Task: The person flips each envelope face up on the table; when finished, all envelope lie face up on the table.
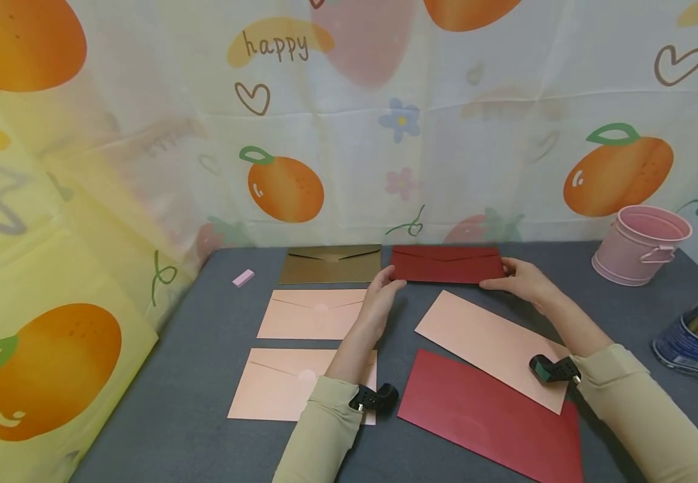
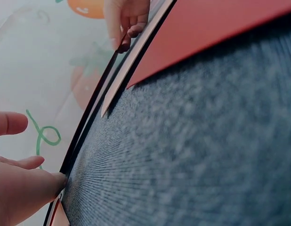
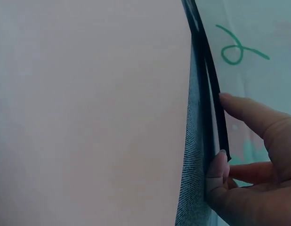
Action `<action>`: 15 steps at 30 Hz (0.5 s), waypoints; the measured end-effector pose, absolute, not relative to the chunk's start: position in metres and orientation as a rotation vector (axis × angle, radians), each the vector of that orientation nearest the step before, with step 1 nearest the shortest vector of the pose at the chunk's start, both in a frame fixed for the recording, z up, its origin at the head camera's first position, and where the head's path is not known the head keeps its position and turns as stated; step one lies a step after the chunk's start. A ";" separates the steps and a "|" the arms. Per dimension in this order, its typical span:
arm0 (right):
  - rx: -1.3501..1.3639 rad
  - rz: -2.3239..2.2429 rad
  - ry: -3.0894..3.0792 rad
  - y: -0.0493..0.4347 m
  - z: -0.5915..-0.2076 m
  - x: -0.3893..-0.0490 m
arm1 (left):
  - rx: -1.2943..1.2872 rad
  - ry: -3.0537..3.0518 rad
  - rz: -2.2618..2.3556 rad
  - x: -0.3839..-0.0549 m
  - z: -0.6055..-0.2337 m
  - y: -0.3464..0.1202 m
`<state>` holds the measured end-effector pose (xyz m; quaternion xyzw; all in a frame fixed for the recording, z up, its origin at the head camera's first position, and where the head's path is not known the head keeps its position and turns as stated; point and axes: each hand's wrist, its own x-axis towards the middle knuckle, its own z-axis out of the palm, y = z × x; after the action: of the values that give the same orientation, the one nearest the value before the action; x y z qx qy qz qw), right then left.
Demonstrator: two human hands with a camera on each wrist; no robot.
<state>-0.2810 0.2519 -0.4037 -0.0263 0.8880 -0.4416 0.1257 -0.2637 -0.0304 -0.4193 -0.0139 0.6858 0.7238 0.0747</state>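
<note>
A dark red envelope [image 1: 445, 263] with its flap side up is at the far edge of the table. My right hand [image 1: 524, 280] pinches its right end, thumb on the near side and fingers beyond; the right wrist view shows this hand [image 3: 258, 155] along the envelope's thin dark edge. At the left end, the thumb of my left hand [image 1: 379, 302] touches the near corner. In the left wrist view that hand [image 2: 18, 174] has its other fingers spread apart, off the envelope. A gold-brown envelope [image 1: 331, 268] lies just left of it.
Two pale pink envelopes [image 1: 307, 322] lie under and beside the left forearm. On the right, another pale pink envelope [image 1: 482, 342] overlaps a large red one [image 1: 482, 422]. A pink bucket [image 1: 633, 258], a blue pot [image 1: 687, 355] and a small pink block [image 1: 243, 278] stand around.
</note>
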 end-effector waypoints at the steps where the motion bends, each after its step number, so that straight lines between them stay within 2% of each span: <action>1: -0.083 -1.272 2.589 0.252 -0.404 -0.282 | -0.039 2.055 2.169 -0.264 -0.419 -0.030; 15: -0.045 -1.082 2.717 0.248 -0.406 -0.288 | -0.043 2.158 2.066 -0.265 -0.419 -0.028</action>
<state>-0.2880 0.2477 -0.4056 -0.0154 0.9235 -0.3677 0.1084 -0.2647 -0.0282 -0.4193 -0.0144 0.7201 0.6895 0.0767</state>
